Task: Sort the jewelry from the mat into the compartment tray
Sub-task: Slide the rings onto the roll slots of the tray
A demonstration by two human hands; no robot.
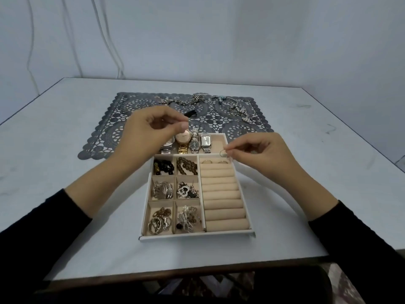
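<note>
Jewelry sorting: thin silver ring (222,153) pinched in right hand (256,153) just above far end of white compartment tray (197,237) w/ beige ring rolls. Left hand (151,130) fingers closed over tray's watches; contents can't tell. Grey lace mat (135,119) behind tray.

Plain room, likely a home, bare pale wall (219,29), white table (54,139), lace-pattern mat (105,132), loose cables (105,36)

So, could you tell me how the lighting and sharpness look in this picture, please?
Head view: dim, even, bluish light, no glare; soft shadows beneath the compartment tray; wide-angle bend at the table edges; left hand slightly blurred; jewelry on the far mat is soft, too small to identify.
</note>
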